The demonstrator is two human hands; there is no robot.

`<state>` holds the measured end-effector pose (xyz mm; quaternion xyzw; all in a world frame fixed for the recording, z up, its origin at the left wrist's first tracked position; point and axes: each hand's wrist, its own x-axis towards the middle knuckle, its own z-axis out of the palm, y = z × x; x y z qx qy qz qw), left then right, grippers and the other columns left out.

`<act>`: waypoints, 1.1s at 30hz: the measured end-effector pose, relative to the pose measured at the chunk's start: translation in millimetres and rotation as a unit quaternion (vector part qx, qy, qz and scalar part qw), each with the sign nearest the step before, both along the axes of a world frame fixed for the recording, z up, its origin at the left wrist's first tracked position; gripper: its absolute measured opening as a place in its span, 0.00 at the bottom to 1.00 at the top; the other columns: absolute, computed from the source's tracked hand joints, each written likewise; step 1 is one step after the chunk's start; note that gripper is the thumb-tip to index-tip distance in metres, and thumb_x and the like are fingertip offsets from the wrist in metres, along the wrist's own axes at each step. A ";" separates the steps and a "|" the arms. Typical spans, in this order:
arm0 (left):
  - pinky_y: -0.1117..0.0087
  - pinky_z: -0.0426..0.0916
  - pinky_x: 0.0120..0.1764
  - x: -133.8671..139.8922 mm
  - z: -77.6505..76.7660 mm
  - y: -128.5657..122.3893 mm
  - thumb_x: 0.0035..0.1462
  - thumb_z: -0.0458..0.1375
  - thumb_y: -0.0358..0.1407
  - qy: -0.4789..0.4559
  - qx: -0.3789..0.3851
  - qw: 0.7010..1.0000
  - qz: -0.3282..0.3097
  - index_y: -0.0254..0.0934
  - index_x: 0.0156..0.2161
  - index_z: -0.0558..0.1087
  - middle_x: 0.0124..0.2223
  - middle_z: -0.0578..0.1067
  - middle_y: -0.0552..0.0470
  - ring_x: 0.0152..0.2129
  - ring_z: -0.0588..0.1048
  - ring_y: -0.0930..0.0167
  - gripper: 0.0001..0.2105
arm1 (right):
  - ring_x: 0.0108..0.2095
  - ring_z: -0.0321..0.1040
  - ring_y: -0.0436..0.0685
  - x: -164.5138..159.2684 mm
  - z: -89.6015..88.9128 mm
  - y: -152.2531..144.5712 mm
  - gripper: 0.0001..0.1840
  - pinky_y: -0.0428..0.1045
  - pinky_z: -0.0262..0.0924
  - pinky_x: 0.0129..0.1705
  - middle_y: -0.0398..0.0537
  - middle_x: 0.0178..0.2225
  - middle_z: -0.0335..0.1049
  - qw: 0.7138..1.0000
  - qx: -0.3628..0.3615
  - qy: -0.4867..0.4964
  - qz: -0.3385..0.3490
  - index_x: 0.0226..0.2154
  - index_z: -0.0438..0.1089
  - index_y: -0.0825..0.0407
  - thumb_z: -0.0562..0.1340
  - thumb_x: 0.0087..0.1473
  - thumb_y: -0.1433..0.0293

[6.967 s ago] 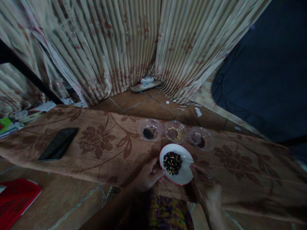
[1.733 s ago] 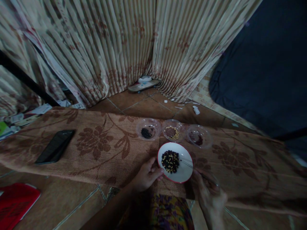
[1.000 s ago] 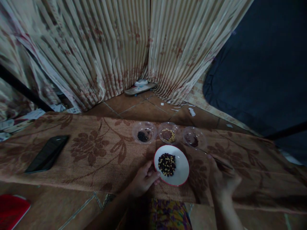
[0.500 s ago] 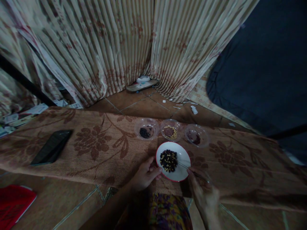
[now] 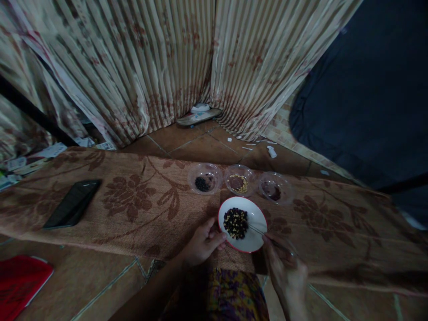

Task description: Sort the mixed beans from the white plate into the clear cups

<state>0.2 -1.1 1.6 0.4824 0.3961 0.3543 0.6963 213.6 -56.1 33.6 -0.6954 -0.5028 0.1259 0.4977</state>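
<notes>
A white bowl [image 5: 256,243] with a red rim holds a mixed heap of beans [image 5: 236,223], dark ones and yellow ones. At its left edge my left hand [image 5: 202,243] grips the rim, thumb on top. My right hand [image 5: 284,267] is closed around slim metal chopsticks [image 5: 257,229], their tips against the right side of the heap. Behind the bowl stand three clear plastic bowls in a row: one with black beans [image 5: 201,183], one with yellow beans [image 5: 241,183], one with dark red beans [image 5: 275,193].
A patterned brown cloth [image 5: 160,214] covers the low table. On its left lies a black phone [image 5: 72,204]. Beyond are striped curtains [image 5: 167,67], a skateboard [image 5: 199,117] and white scraps [image 5: 271,152] on the tiled floor. A red item [image 5: 23,285] lies at lower left.
Almost nothing differs. The view has shifted slightly; both hands keep their hold and the chopsticks stay at the heap's right side.
</notes>
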 end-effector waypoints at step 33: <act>0.72 0.70 0.29 -2.0 -5.1 0.1 0.58 0.61 0.46 -0.002 0.015 1.000 -0.014 0.34 0.49 0.66 0.29 0.73 0.54 0.24 0.73 0.73 0.21 | 0.36 0.74 0.62 -1.1 -6.1 2.1 0.17 0.56 0.69 0.39 0.55 0.35 0.77 0.996 -0.040 0.069 -0.040 0.31 0.78 0.53 0.66 0.48 0.55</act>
